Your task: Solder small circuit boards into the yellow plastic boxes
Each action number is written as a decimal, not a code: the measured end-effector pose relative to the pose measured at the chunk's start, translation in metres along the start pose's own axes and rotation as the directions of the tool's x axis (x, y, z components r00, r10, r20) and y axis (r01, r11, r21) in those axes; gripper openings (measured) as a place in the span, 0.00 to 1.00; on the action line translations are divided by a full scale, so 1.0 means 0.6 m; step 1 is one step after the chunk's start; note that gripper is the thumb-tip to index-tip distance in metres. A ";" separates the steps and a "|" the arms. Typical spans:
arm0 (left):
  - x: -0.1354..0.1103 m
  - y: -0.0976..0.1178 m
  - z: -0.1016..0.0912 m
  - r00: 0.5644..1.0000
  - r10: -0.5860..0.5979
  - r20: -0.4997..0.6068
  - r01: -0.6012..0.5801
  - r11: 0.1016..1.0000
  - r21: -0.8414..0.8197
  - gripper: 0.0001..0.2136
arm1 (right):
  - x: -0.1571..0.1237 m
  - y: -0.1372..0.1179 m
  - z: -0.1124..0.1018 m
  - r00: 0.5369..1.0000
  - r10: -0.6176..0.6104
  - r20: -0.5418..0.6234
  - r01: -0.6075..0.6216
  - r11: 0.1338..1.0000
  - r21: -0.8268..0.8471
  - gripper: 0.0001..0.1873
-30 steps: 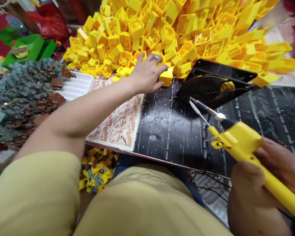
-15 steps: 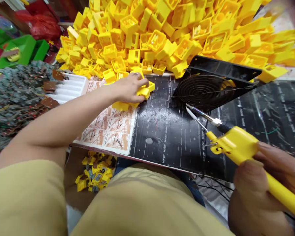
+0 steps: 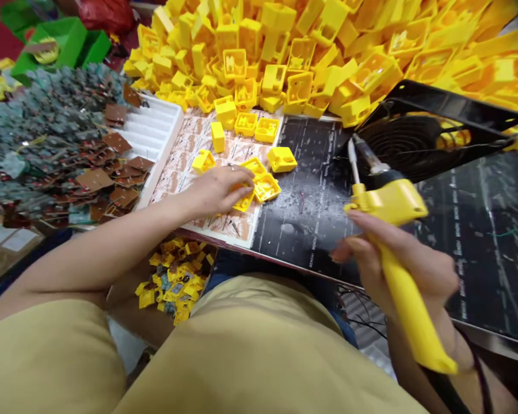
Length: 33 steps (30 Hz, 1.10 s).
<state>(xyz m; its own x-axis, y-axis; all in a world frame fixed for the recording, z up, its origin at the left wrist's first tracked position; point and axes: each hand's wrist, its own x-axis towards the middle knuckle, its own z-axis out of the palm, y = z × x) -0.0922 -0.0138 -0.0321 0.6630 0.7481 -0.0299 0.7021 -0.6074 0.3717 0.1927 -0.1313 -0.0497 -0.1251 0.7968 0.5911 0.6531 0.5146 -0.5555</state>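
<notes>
My left hand (image 3: 222,188) rests over the printed sheet, its fingers and thumb curled around a small open yellow plastic box (image 3: 244,202). Two more such boxes touch or lie close to the fingertips, and another yellow box (image 3: 282,160) sits just beyond on the black mat. In my right hand (image 3: 423,261) is a yellow soldering gun (image 3: 399,201), its handle held between thumb and fingers. The metal tip and the pale feed tube point up and away, near the black fan (image 3: 403,146). What lies inside the boxes is too small to make out.
A big heap of yellow boxes (image 3: 280,52) fills the back. On the left, a white ribbed tray (image 3: 153,126) adjoins piled wired brown circuit boards (image 3: 94,179). Green bins (image 3: 64,43) stand behind. Below the bench edge is a container of yellow parts (image 3: 179,282).
My left hand has drawn several yellow boxes from the heap's front toward me, and they now lie spread out. My right hand has raised the soldering gun and turned it more upright.
</notes>
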 end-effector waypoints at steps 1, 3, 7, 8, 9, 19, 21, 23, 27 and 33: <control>-0.003 0.012 0.007 1.000 0.018 0.004 -0.018 1.000 -0.013 0.15 | 0.010 -0.007 0.007 0.997 -0.058 0.055 0.058 0.998 -0.007 0.17; -0.013 0.032 0.013 0.999 0.041 0.016 -0.041 0.999 0.004 0.17 | 0.025 -0.017 0.024 0.983 -0.138 0.122 0.137 0.990 0.015 0.16; -0.064 0.035 -0.008 0.986 -0.062 -0.155 0.081 0.990 0.115 0.20 | 0.033 -0.021 0.057 0.959 -0.219 0.181 0.224 0.975 -0.003 0.19; -0.081 0.029 -0.016 0.976 -0.101 -0.195 0.128 0.983 0.131 0.21 | 0.032 -0.020 0.065 0.951 -0.242 0.194 0.250 0.968 -0.019 0.20; -0.098 0.021 -0.022 0.969 -0.133 -0.210 0.166 0.975 0.147 0.21 | 0.031 -0.021 0.073 0.941 -0.267 0.207 0.280 0.959 -0.034 0.21; -0.111 0.000 0.018 0.964 -0.207 -0.164 0.246 0.930 0.272 0.26 | 0.031 -0.034 0.154 0.919 -0.317 0.234 0.347 0.932 -0.102 0.18; -0.093 0.004 0.016 0.962 -0.202 -0.184 0.248 0.928 0.279 0.26 | 0.033 -0.026 0.160 0.912 -0.333 0.238 0.361 0.929 -0.082 0.18; -0.073 0.010 0.014 0.954 -0.221 -0.201 0.269 0.927 0.261 0.31 | 0.034 -0.022 0.161 0.907 -0.348 0.237 0.373 0.925 -0.070 0.19; -0.037 0.026 0.023 0.949 -0.255 -0.188 0.293 0.930 0.220 0.37 | 0.026 -0.023 0.137 0.914 -0.357 0.191 0.379 0.921 -0.092 0.20; -0.019 0.027 0.015 0.969 -0.216 -0.122 0.246 0.904 0.351 0.28 | -0.003 -0.011 0.055 0.966 -0.227 0.126 0.252 0.936 -0.248 0.24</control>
<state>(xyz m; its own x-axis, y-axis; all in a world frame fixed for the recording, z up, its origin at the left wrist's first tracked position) -0.0861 -0.0343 -0.0343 0.4587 0.8886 0.0041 0.8886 -0.4587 0.0028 0.1640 -0.1255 -0.0662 -0.3631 0.6929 0.6229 0.7645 0.6037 -0.2259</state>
